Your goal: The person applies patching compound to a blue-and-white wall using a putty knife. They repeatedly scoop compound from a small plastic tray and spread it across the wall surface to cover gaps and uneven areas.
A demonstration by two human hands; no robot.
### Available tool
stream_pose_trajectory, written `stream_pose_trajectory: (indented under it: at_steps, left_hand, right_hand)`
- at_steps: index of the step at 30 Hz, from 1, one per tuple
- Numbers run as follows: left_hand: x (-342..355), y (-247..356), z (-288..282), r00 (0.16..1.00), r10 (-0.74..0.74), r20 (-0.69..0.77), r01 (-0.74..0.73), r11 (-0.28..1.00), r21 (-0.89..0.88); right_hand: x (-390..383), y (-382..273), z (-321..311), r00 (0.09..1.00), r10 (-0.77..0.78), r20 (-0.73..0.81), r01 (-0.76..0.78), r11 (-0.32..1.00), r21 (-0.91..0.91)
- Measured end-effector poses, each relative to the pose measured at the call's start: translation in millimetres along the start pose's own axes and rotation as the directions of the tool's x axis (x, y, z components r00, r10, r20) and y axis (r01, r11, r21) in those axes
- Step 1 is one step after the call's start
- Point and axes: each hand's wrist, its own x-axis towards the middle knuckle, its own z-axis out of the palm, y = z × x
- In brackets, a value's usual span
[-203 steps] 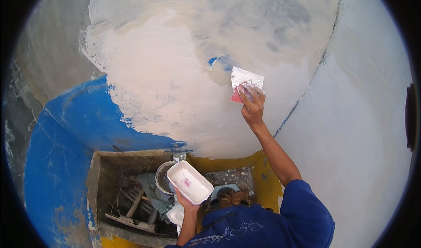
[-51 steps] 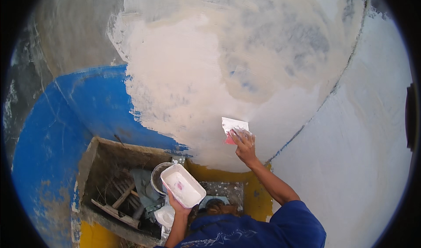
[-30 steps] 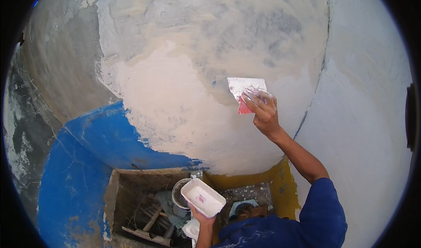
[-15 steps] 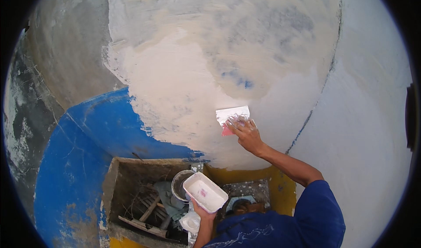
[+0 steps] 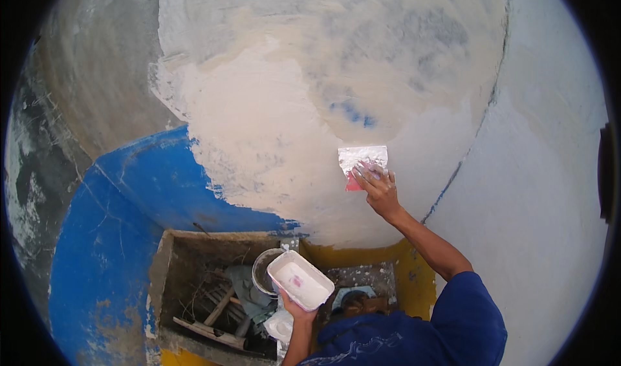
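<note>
Against the wall (image 5: 259, 101) my right hand (image 5: 381, 188) grips a putty knife (image 5: 363, 156) by its pink handle, fingers pressed on the back of its wide blade. White putty coats the blade, and its far edge lies at the wall surface. Pale filler covers the wall around it, with a small blue patch (image 5: 352, 112) showing just above. Down by my body, my left hand (image 5: 299, 311) is closed round the near side of a white rectangular tub (image 5: 301, 280). White putty lines the inside of the tub, with a pinkish spot in it.
A grey bucket (image 5: 262, 272) stands behind the tub. Left of it, a concrete trough (image 5: 169, 262) holds sticks, wooden pieces and a grey-green cloth (image 5: 249, 295). Blue paint (image 5: 123, 236) covers the lower left wall. A cracked corner line (image 5: 460, 165) runs down the right side.
My right hand has slid the putty knife a little right and up along the wall. The left hand and tub have stayed nearly in place.
</note>
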Motion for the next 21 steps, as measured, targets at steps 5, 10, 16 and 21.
stream_pose_trajectory:
  at_steps: [5, 10, 16, 21]
  left_hand:
    - [-2.7, 5.1, 5.1, 1.000, -0.009, 0.024, 0.007, 0.999, 0.046]
    - [-0.7, 3.4, 14.1, 0.999, 0.003, 0.039, -0.004, 0.999, 0.037]
    - [8.2, -5.7, 12.6, 0.996, -0.021, 0.085, 0.019, 0.999, 0.030]
    - [5.6, -7.8, 8.3, 0.999, -0.002, 0.045, 0.000, 0.999, 0.040]
  right_hand:
    - [-16.8, -15.2, -11.2, 0.999, -0.019, -0.036, 0.023, 0.993, 0.114]
    - [112.5, 21.4, -77.1, 0.933, -0.020, -0.359, 0.006, 0.999, -0.039]
    - [33.5, 40.0, -21.9, 0.985, -0.045, -0.165, 0.032, 0.996, -0.080]
    - [-48.2, 24.9, -4.1, 0.996, -0.070, -0.061, 0.072, 0.997, 0.031]
